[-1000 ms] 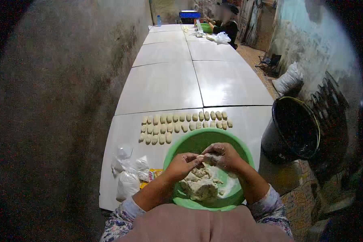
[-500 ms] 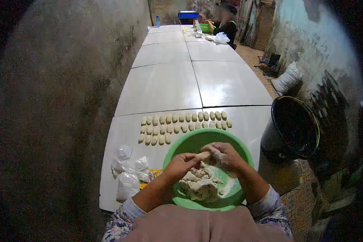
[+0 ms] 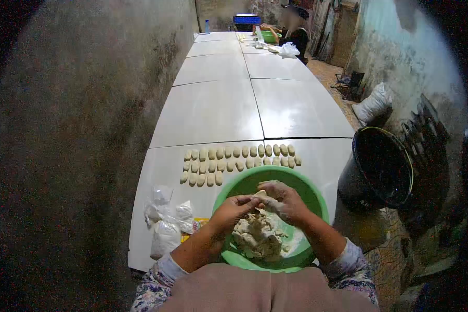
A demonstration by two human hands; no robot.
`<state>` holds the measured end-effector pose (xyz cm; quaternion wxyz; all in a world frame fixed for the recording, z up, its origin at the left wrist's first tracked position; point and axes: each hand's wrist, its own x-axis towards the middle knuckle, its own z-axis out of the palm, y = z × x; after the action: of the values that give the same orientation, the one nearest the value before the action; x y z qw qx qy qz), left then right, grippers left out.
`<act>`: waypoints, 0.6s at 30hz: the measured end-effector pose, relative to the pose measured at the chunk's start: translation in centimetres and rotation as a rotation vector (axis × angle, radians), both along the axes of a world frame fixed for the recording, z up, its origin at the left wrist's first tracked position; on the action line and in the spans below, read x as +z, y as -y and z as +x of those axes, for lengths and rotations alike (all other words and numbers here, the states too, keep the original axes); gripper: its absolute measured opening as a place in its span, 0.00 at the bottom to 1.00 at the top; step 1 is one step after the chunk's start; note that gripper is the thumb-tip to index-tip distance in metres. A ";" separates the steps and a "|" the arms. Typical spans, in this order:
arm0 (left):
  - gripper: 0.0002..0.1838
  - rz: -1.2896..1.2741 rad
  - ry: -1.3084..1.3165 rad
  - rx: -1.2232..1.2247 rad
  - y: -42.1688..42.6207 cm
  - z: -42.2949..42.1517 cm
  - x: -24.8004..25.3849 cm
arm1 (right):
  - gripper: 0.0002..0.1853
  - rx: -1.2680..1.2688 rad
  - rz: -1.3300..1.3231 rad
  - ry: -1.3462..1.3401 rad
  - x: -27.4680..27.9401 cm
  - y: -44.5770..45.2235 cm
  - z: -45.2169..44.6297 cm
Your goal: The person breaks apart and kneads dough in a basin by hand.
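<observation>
A small piece of dough (image 3: 260, 194) is pinched between my two hands, above a wide green basin (image 3: 233, 188). My left hand (image 3: 233, 212) grips it from the left with thumb and fingers closed. On the other side my right hand (image 3: 284, 202), dusted with flour, has its fingers curled around the piece. Below them in the basin lies a large lump of soft dough (image 3: 259, 238), with loose white flour (image 3: 295, 240) to its right. Beyond the basin, shaped oval dough pieces (image 3: 211, 165) sit in three rows on the white table (image 3: 208, 112).
Plastic bags of white powder (image 3: 166, 236) and a yellow packet (image 3: 200, 223) lie left of the basin. A black bucket (image 3: 366, 171) stands at the table's right side. At the far end a person (image 3: 295, 34) works by another green basin (image 3: 270, 37) and a blue crate (image 3: 247, 20).
My right hand's fingers have shifted over the dough piece, which now shows as a smaller tip between my hands. The whole view has moved slightly.
</observation>
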<state>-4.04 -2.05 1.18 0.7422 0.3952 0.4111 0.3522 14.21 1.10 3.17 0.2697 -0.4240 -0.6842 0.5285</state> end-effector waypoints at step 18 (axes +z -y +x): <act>0.16 0.310 -0.470 -0.153 0.2 1.9 0.7 | 0.14 -0.429 0.220 -0.489 4.5 -2.8 4.5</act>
<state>-2.16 -2.21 1.86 0.5818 0.6044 0.4821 0.2525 18.75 3.95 7.70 0.5748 -0.3876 -0.5475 0.4687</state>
